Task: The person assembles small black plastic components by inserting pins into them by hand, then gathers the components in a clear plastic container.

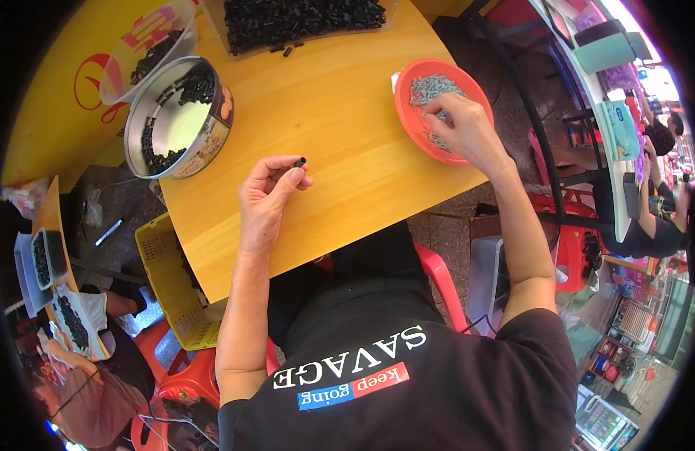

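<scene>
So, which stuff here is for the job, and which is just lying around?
Seems part of the job:
the black tube pinched in the left hand
the grey bits in the red bowl, with the right hand over them
the round tin holding black pieces

Probably just lying about:
the yellow crate beside the table
the white pen-like stick left of the crate

Short black cylindrical piece [300, 162] held tilted at the fingertips of the left hand [268, 194], one end exposed; slim grey metallic pieces [433, 86] lie loose, unsorted, in a round orange-red bowl [465, 78].
</scene>
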Action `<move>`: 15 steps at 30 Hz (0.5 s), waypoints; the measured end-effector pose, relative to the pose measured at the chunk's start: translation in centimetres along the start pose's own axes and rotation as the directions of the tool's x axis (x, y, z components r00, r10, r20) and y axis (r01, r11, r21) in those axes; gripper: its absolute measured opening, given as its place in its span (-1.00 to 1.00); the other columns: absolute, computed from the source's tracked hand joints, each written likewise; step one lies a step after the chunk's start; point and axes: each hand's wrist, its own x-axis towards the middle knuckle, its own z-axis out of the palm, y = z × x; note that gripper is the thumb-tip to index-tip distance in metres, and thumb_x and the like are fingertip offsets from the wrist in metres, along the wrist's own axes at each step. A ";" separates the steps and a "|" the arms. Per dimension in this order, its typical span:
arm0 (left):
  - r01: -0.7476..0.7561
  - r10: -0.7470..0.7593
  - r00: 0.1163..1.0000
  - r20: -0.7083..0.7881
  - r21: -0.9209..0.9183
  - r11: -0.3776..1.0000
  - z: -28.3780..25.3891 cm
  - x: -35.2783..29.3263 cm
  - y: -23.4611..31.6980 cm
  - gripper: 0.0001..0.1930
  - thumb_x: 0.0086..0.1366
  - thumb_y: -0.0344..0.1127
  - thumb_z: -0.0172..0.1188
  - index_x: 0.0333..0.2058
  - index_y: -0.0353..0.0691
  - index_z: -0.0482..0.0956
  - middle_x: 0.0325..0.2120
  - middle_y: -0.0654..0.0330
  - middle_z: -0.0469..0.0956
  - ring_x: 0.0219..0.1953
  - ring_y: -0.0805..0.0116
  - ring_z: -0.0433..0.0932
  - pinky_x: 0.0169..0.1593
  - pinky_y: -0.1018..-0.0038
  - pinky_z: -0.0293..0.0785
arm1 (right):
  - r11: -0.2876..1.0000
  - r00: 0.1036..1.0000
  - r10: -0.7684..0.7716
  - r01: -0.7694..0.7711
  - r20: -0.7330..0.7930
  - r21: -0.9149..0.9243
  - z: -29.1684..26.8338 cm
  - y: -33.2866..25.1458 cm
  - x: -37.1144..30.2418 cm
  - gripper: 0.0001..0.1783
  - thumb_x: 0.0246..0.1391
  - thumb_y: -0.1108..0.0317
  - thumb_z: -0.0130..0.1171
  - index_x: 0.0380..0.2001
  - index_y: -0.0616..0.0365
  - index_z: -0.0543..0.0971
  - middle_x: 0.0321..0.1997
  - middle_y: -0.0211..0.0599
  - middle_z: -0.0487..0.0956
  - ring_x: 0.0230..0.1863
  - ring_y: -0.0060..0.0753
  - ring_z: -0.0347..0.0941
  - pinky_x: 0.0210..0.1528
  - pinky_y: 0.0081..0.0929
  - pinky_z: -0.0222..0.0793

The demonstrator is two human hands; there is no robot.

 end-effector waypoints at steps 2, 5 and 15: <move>0.004 -0.004 1.000 -0.028 0.008 1.000 -0.1 -0.2 0.2 -0.84 0.29 -0.48 0.22 -0.16 -0.33 0.56 -0.29 0.19 0.61 -0.30 0.46 0.59 -0.15 0.55 0.51 | 0.903 0.956 0.278 -0.294 0.094 0.315 -0.8 -2.0 0.5 -0.88 0.07 0.43 0.21 -0.32 0.24 0.58 -0.49 -0.36 0.53 -0.56 -0.57 0.43 -0.47 -0.51 0.36; 0.019 -0.019 1.000 -0.016 0.004 1.000 0.1 0.0 0.1 -0.83 0.28 -0.47 0.22 -0.16 -0.34 0.56 -0.29 0.19 0.61 -0.31 0.46 0.59 -0.16 0.56 0.51 | 0.819 0.974 0.221 -0.215 0.053 0.532 0.6 -4.1 1.0 -0.88 0.06 0.49 0.24 -0.31 0.27 0.57 -0.53 -0.47 0.51 -0.56 -0.81 0.32 -0.51 -0.69 0.27; 0.024 -0.024 1.000 0.003 0.001 1.000 0.2 0.1 0.2 -0.85 0.30 -0.45 0.21 -0.17 -0.34 0.56 -0.34 0.23 0.61 -0.33 0.51 0.59 -0.20 0.58 0.50 | 0.571 0.943 0.074 -0.306 0.324 0.762 6.2 -12.1 4.1 -0.83 0.13 0.41 0.21 -0.27 0.32 0.57 -0.49 -0.48 0.55 -0.47 -0.77 0.41 -0.43 -0.69 0.36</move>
